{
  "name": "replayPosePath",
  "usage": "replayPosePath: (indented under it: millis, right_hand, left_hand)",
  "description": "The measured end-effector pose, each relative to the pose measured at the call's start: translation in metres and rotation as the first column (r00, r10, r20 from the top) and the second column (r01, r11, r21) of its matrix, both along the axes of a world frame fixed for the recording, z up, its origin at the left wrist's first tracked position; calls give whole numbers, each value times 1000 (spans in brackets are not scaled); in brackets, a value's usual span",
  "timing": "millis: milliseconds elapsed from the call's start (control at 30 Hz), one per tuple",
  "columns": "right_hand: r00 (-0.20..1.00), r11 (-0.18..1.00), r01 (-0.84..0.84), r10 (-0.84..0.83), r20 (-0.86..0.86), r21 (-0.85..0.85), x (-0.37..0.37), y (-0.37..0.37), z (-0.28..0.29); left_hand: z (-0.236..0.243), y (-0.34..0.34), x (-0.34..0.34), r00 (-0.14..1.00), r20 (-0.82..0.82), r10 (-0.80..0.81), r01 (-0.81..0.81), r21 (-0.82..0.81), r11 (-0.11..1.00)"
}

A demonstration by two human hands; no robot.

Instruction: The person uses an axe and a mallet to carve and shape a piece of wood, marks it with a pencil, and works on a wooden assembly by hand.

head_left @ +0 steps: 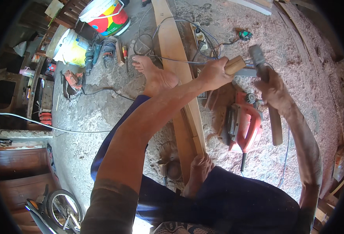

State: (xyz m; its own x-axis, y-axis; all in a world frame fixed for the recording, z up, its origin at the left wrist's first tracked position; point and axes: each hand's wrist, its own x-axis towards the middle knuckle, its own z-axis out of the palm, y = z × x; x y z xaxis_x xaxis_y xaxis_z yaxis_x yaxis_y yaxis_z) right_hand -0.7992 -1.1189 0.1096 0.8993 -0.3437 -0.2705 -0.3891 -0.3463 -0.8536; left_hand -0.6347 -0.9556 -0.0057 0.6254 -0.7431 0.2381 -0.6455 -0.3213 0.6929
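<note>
My left hand is closed around a short wooden block, whose end sticks out past my fingers. A grey metal strip shows just beyond the block; I cannot tell whether it is joined to it. In my right hand is a hammer, gripped close to its metal head, with the wooden handle hanging down. The hammer head is a short gap away from the block. Below my hands a red electric planer lies on the floor. A long wooden plank runs under my left forearm, with my feet beside it.
Pinkish wood shavings cover the floor on the right. Cables loop across the plank near a power strip. At the upper left are two paint buckets, power tools and a screwdriver. A bicycle-like wheel stands lower left.
</note>
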Motion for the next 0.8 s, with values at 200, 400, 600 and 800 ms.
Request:
replayPosePath:
  millis: [200,400,600,800]
  right_hand:
    - [997,996,-77,75,-36,-50,-10,-8,-35]
    - [1000,986,2,0,-9,164,-23,2,-25]
    - [996,970,16,-37,81,242,-31,6,-22]
    - [996,965,-4,-19,86,263,-40,7,-17]
  left_hand:
    - [-6,-13,-3,998,-31,-62,63,28,998]
    - [-12,-15,12,993,-121,-4,12,73,997]
    - [18,4,-17,998,-63,-23,24,13,1000]
    - [29,9,-29,993,-112,-46,39,-63,997]
